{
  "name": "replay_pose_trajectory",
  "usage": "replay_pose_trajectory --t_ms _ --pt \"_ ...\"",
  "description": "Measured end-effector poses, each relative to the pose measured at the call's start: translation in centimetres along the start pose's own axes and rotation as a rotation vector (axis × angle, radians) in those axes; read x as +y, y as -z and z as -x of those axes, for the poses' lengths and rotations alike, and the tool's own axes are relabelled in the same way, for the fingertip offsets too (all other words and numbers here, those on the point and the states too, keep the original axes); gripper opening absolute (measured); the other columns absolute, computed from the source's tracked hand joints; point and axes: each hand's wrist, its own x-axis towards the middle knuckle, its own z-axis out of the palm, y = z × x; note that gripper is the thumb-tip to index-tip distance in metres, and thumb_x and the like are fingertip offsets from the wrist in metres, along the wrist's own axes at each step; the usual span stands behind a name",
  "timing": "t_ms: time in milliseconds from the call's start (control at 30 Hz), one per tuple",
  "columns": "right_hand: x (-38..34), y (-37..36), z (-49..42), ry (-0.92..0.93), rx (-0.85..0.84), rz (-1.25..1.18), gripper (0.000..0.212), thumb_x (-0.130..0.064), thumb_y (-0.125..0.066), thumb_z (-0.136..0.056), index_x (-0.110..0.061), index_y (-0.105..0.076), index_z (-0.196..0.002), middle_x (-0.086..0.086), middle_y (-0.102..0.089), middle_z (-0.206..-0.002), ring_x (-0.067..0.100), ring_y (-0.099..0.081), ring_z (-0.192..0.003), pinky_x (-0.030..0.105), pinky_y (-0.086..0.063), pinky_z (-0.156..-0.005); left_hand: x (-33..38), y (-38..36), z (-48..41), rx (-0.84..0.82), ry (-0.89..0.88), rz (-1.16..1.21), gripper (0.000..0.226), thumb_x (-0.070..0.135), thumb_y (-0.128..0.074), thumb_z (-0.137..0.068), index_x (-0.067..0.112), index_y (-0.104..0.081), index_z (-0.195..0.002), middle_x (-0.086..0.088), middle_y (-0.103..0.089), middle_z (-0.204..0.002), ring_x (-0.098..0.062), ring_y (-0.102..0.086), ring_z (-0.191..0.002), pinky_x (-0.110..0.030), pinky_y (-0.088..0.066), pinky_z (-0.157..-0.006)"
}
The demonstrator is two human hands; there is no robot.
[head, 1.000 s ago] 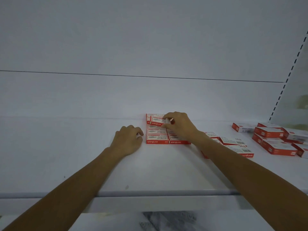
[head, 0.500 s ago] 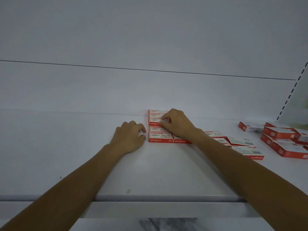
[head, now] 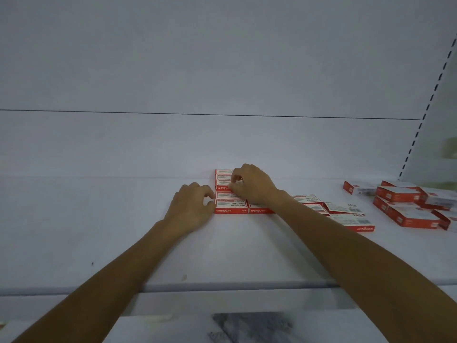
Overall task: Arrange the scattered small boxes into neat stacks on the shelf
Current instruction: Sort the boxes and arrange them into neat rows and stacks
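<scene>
While our right hand (head: 254,186) pinched a flat red-and-white cardboard staple box (head: 223,183) atop the rear stack (head: 222,172), our left hand (head: 191,206) lay curled, holding nothing, beside the front boxes (head: 231,206) on the smooth white shelf (head: 99,231).

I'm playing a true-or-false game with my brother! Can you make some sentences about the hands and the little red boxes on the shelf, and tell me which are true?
1. The right hand curls its fingers on the neat boxes. True.
2. The left hand lifts a box high up. False: it rests on the shelf beside the neat boxes, holding nothing.
3. There are jumbled boxes at the far right. True.
4. The boxes are blue. False: they are red and white.
</scene>
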Motion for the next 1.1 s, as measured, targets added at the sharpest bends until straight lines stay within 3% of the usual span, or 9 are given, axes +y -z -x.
replay_pose_trajectory --t_ms 200,400,567,733,900,1100 --pt "2.7 3.2 1.8 -0.018 0.083 -0.073 0.021 -0.023 -0.051 -0.09 -0.011 -0.066 -0.099 0.007 -0.063 -0.101 0.02 -0.058 -0.093 0.03 -0.044 -0.08 3.3 0.6 0.5 -0.037 -0.098 0.095 0.024 0.019 -0.054 -0.09 0.013 -0.063 -0.111 -0.004 -0.059 -0.118 -0.019 -0.055 -0.107 -0.021 -0.038 -0.085" --pt "8.2 7.3 5.7 -0.154 0.059 -0.107 0.019 -0.016 -0.05 -0.091 -0.007 -0.066 -0.098 0.007 -0.067 -0.102 0.019 -0.059 -0.092 0.028 -0.046 -0.084 8.2 -1.8 0.6 -0.075 -0.22 0.156 0.024 0.018 -0.053 -0.09 0.013 -0.063 -0.111 -0.003 -0.06 -0.117 -0.018 -0.054 -0.109 -0.023 -0.038 -0.087" --pt "12.7 9.3 9.1 -0.254 -0.007 -0.072 0.021 -0.016 -0.051 -0.092 -0.009 -0.065 -0.106 0.006 -0.066 -0.111 0.012 -0.053 -0.09 0.021 -0.041 -0.082 12.1 -4.5 0.4 -0.088 -0.263 0.178 0.026 0.023 -0.054 -0.091 0.016 -0.061 -0.115 -0.003 -0.058 -0.124 -0.018 -0.053 -0.112 -0.027 -0.041 -0.09" --pt "15.4 10.6 11.5 -0.337 -0.163 -0.081 0.029 -0.023 -0.056 -0.09 -0.013 -0.061 -0.117 0.005 -0.062 -0.121 0.016 -0.056 -0.104 0.022 -0.041 -0.084 15.7 -6.3 0.1 -0.103 -0.303 0.138 0.034 0.033 -0.051 -0.092 0.019 -0.056 -0.122 -0.005 -0.052 -0.13 -0.02 -0.046 -0.119 -0.032 -0.038 -0.098" --pt "16.8 10.4 12.6 -0.326 -0.266 -0.082 0.036 -0.038 -0.059 -0.087 -0.02 -0.062 -0.118 -0.001 -0.063 -0.121 0.008 -0.053 -0.095 0.022 -0.042 -0.081 17.2 -7.8 -0.1 -0.151 -0.322 0.067 0.041 0.041 -0.049 -0.09 0.02 -0.054 -0.125 -0.007 -0.053 -0.128 -0.021 -0.048 -0.116 -0.035 -0.041 -0.096" --pt "17.5 10.7 12.2 -0.315 -0.336 -0.193 0.042 -0.036 -0.064 -0.084 -0.017 -0.06 -0.12 -0.001 -0.061 -0.122 0.01 -0.054 -0.096 0.023 -0.039 -0.084 16.8 -8.3 0.5 -0.132 -0.339 0.048 0.041 0.04 -0.043 -0.093 0.02 -0.051 -0.128 -0.005 -0.051 -0.131 -0.02 -0.044 -0.118 -0.035 -0.038 -0.099"
